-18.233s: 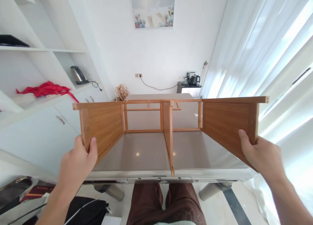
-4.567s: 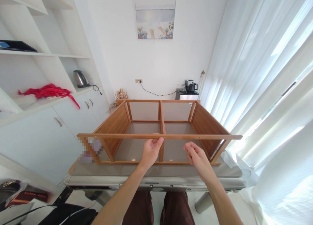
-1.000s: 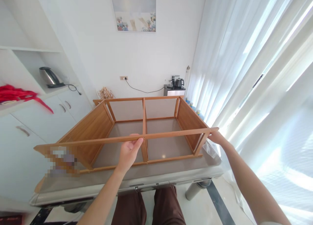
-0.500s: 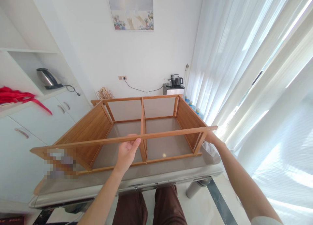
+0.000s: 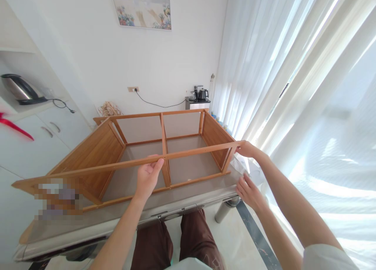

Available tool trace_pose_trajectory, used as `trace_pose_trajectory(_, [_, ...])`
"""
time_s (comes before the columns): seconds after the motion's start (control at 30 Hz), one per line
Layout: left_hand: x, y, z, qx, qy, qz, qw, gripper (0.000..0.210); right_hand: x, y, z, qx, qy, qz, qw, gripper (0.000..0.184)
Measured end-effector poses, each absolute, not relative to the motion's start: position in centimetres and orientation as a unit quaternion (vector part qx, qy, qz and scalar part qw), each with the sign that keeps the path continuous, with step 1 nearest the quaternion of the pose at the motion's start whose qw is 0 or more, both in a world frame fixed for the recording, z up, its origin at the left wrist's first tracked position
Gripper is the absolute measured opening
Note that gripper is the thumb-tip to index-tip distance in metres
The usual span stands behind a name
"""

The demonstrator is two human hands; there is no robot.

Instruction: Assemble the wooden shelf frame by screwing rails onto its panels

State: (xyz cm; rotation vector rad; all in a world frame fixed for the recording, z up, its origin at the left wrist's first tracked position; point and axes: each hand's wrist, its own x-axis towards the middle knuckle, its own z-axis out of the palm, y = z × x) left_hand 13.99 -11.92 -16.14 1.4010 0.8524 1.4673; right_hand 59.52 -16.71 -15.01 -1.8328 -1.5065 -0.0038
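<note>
A brown wooden shelf frame with two bays lies on the table. My left hand grips its raised near rail beside the middle divider, thumb on the near side. At the rail's right end my right hand is closed around the wood; its fingertips are partly hidden. Lower down, another hand, seemingly a second person's, reaches in below my right forearm with fingers outstretched. It is close to a crumpled clear plastic bag near the table's right end; whether they touch, I cannot tell.
The grey-topped table has its near edge at my legs. Left are white cabinets with a steel kettle and red fabric. By the back wall, a dark kettle stands on a small cabinet. White curtains hang on the right; a pixelated patch covers the frame's near-left corner.
The view has shifted right, and the frame appears further left. The second hand has entered from the lower right. Both my hands keep their hold on the rail.
</note>
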Motion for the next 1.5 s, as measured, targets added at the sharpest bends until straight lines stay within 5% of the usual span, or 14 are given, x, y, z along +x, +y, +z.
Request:
trace_pose_trajectory(0.13, [14.2, -11.9, -16.2, 0.562, 0.324, 0.598, 0.470, 0.037, 58.1, -20.9, -11.9, -0.732, -0.606, 0.094, 0.297, 0.023])
trace_pose_trajectory(0.43, [14.3, -12.4, -15.2, 0.569, 0.304, 0.595, 0.479, 0.034, 56.5, -23.1, -5.5, -0.759, -0.557, 0.070, 0.329, 0.008])
trace_pose_trajectory(0.7, [14.2, -12.9, -14.7, 0.572, 0.297, 0.581, 0.496, 0.035, 48.8, -23.8, -0.4, -0.712, -0.555, 0.051, 0.428, 0.029])
trace_pose_trajectory(1.0, [13.9, -12.9, -14.6, 0.586, 0.286, 0.560, 0.511, 0.041, 32.9, -21.7, -5.9, -0.555, -0.688, 0.168, 0.437, 0.026])
trace_pose_trajectory(1.5, [13.5, -12.6, -15.2, 0.601, 0.259, 0.558, 0.510, 0.037, 30.2, -21.1, -8.2, -0.533, -0.695, 0.187, 0.446, 0.022])
